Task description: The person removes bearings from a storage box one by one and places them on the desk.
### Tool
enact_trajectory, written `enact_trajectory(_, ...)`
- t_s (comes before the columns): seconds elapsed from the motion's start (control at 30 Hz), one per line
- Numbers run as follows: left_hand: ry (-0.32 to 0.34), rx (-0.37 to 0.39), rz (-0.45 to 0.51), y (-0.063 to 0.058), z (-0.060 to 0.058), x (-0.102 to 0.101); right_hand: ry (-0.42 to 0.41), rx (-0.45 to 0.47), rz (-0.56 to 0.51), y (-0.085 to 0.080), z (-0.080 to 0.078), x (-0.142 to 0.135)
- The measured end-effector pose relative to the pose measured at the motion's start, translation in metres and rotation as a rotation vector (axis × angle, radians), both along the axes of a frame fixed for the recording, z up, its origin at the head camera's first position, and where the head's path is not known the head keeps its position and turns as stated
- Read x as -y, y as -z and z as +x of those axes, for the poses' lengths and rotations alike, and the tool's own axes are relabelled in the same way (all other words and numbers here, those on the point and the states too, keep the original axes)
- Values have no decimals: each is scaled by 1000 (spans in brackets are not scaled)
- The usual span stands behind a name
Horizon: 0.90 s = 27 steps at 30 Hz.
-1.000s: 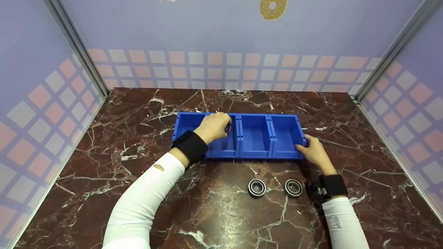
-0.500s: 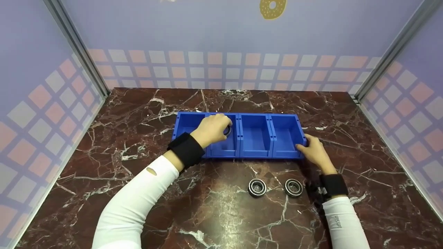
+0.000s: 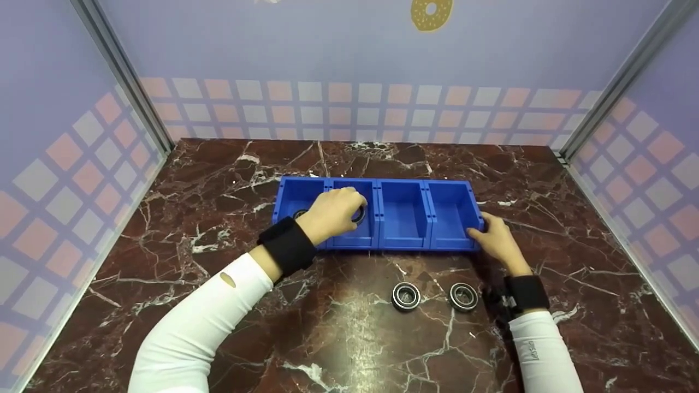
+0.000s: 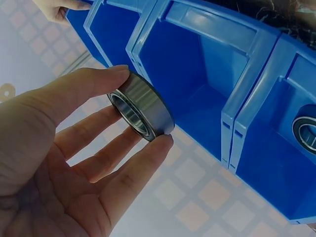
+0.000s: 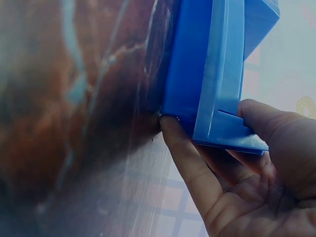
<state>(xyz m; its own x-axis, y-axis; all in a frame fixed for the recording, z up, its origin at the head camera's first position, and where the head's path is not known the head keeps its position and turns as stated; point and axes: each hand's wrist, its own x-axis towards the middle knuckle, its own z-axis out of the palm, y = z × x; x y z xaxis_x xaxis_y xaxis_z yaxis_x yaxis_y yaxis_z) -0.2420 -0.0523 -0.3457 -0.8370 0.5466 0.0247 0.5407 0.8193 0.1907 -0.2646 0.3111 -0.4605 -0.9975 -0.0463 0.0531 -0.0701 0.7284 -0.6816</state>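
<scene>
My left hand pinches a ball bearing between thumb and fingertips. In the head view the hand is over the second bin from the left, and only part of the held bearing shows past it. Another ball bearing lies in the leftmost bin, partly covered by the hand. At the far end of the blue bin row, my right hand grips the rightmost bin, thumb over its wall, fingers outside, as the right wrist view shows on the blue wall.
Two ball bearings, one left of the other, lie on the dark red marble-patterned table in front of the bins. Patterned walls enclose the back and sides.
My left hand has come slightly down and nearer with the bearing, and the bearing in the leftmost bin has come into view. My right hand has stayed put.
</scene>
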Motion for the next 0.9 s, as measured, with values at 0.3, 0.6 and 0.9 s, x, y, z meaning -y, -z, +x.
enact_trajectory(0.3, 11, 10, 16, 0, 9, 1, 2, 8, 2, 1, 0, -1)
enact_trajectory(0.6, 25, 19, 24, 0, 18, 2, 1, 14, 4, -1, 0, 0)
enact_trajectory(0.9, 53, 13, 56, 3, 27, 3, 1, 11, 2, 0, 0, 0)
